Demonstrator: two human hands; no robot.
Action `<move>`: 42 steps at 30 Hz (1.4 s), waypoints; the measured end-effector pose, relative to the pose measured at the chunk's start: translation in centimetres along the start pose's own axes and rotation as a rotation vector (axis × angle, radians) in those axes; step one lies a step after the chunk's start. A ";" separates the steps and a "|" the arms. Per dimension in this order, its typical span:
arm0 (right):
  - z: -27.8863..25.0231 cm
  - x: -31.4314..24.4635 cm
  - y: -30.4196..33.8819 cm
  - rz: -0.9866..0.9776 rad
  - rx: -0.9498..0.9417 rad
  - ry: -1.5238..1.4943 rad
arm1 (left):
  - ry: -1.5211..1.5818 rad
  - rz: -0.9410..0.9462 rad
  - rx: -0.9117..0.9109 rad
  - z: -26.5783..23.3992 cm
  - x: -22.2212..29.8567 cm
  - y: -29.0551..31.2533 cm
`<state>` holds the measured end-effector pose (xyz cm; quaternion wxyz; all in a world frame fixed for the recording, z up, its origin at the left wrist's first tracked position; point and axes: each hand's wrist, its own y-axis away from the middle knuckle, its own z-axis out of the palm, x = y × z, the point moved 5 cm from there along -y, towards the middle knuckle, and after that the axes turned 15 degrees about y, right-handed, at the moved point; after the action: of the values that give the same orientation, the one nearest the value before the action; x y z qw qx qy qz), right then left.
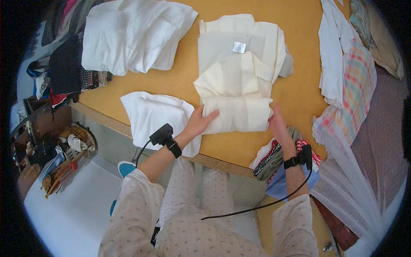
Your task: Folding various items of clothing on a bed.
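The left hand is laid flat and open on a folded cream garment — the right hand is pressed open-palmed at its 3 o'clock edge — at the tabletop's near edge.

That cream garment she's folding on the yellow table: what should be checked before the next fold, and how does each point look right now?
1. Both hands on the cream garment: ok. The left hand lies flat on the folded lower part, the right hand is at its right edge.
2. Folded lower part lies flat: ok, as far as can be seen.
3. Upper part smooth: not ok, fabric bunches at the right side.
4. Room on the yellow table around it: ok, bare surface to the left and right.
5. White cloth beside the left hand kept apart: cannot tell, it lies very close to the garment.
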<state>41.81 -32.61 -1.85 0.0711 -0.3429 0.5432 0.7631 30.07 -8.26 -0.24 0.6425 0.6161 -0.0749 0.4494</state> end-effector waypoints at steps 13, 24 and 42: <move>-0.9 -1.6 -2.2 -0.054 0.348 0.801 | -0.191 0.119 0.203 0.4 2.3 -2.1; 5.4 -8.2 3.7 -0.733 0.856 1.441 | -1.305 0.770 -0.248 2.5 1.5 2.9; 3.3 -5.9 0.6 0.067 -0.409 1.218 | -0.640 0.010 -0.727 3.3 4.0 3.5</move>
<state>44.51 -28.43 2.77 -0.3409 -0.7044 0.3401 0.5216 31.59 -9.71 5.63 0.7588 0.4586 -0.4237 0.1852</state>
